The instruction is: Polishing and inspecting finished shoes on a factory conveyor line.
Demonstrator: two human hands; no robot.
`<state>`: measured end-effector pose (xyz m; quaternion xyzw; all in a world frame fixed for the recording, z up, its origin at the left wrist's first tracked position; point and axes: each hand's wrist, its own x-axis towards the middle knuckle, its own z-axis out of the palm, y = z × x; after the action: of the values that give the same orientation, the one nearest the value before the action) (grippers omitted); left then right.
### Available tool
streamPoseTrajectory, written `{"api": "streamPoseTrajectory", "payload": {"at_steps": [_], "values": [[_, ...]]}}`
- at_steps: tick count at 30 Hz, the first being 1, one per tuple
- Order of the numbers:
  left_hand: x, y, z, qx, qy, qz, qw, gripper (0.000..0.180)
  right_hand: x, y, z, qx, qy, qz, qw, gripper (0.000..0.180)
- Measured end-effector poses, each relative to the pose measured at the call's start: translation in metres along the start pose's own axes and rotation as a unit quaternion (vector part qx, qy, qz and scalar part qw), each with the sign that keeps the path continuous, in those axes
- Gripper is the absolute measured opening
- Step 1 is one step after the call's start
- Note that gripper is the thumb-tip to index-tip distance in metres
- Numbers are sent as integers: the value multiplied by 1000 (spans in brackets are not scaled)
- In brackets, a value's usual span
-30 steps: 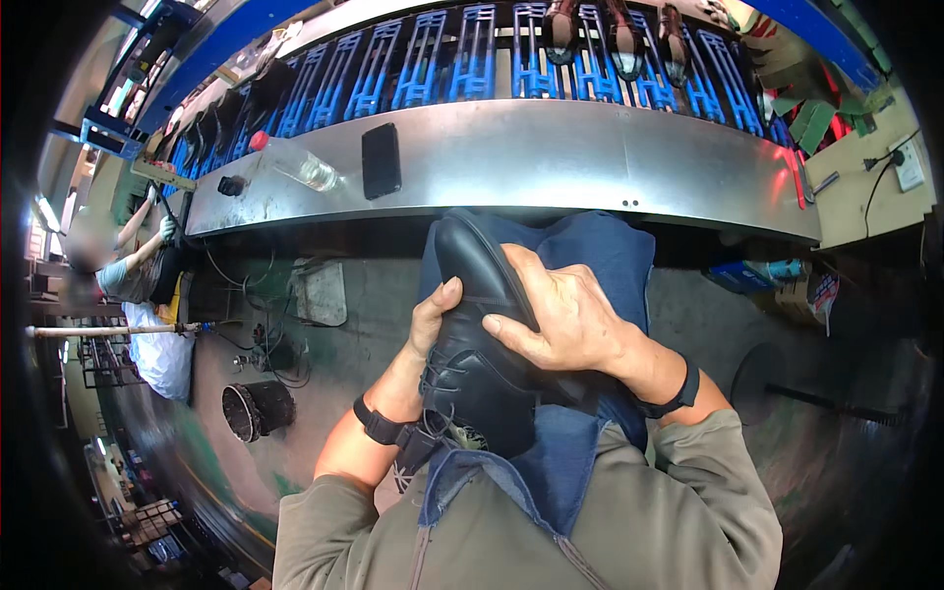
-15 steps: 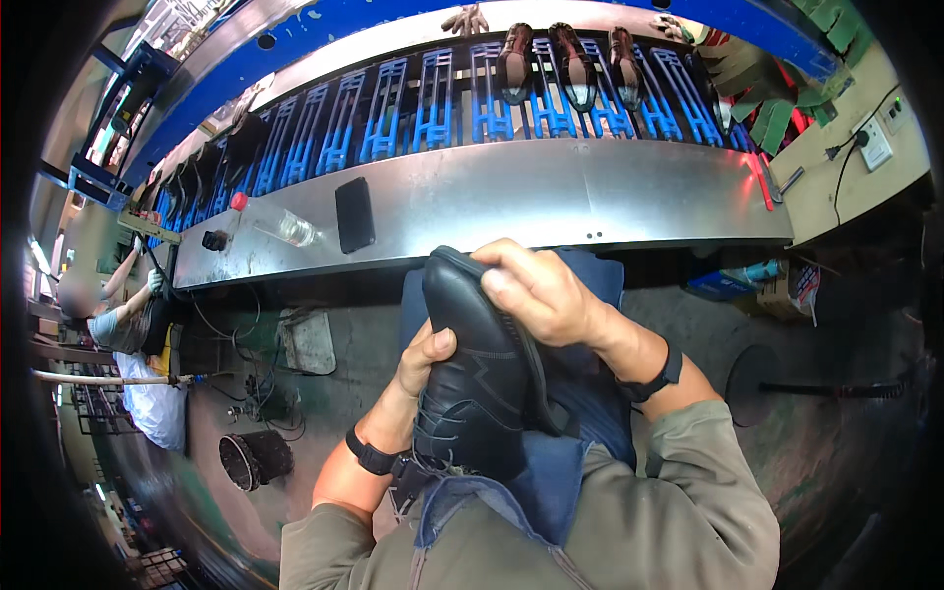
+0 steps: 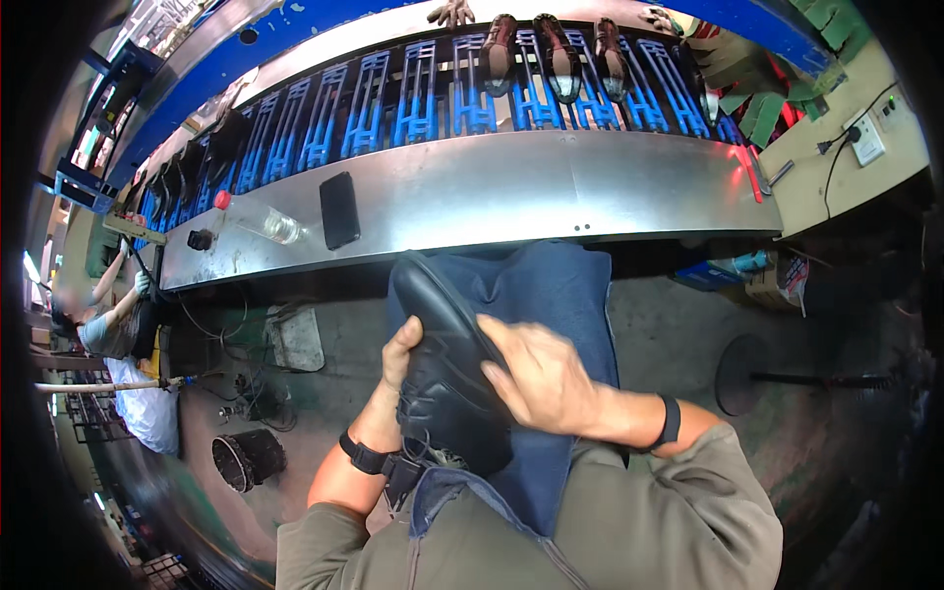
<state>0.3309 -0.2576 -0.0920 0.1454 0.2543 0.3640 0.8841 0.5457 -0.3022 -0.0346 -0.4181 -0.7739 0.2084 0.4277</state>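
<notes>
A black leather lace-up shoe (image 3: 447, 339) lies over my lap, its toe pointing away toward the bench and tilted a little left. My left hand (image 3: 393, 364) holds it from the left side, thumb on the upper and the other fingers hidden beneath. On the right side, my right hand (image 3: 541, 379) grips the edge of the shoe near its middle, thumb and forefinger against the seam of upper and sole. The sole's underside is hidden. A dark blue apron (image 3: 565, 295) spreads under the shoe and over my legs.
Ahead runs a metal bench ledge (image 3: 472, 202) with a black phone (image 3: 340, 211) and a clear bottle (image 3: 261, 218). Behind it are blue racks (image 3: 418, 93) and several shoes (image 3: 559, 64). A black bucket (image 3: 249, 460) stands on the floor. Another person (image 3: 118, 324) works at far left.
My right hand has slid from near the toe back along the shoe's right edge toward me. The shoe has turned slightly left, and the view has shifted a little.
</notes>
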Motion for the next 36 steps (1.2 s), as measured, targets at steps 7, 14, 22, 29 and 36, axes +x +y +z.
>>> {"api": "streamPoseTrajectory", "payload": {"at_steps": [7, 14, 22, 29, 36], "values": [[48, 13, 11, 72, 146, -52, 985, 52, -67, 18, 29, -104, -9, -5, 994, 78], [15, 36, 65, 115, 75, 25, 990, 49, 60, 4, -21, 47, 61, -296, 952, 84], [-1, -7, 10, 451, -5, 381, 807, 76, 55, 92, 32, 306, -29, 176, 935, 78], [15, -35, -17, 569, 8, 312, 761, 78, 33, 139, 43, 48, -177, 247, 952, 68], [54, -2, 4, 620, 80, 313, 715, 56, 13, 124, 12, 252, -9, 267, 930, 50]]}}
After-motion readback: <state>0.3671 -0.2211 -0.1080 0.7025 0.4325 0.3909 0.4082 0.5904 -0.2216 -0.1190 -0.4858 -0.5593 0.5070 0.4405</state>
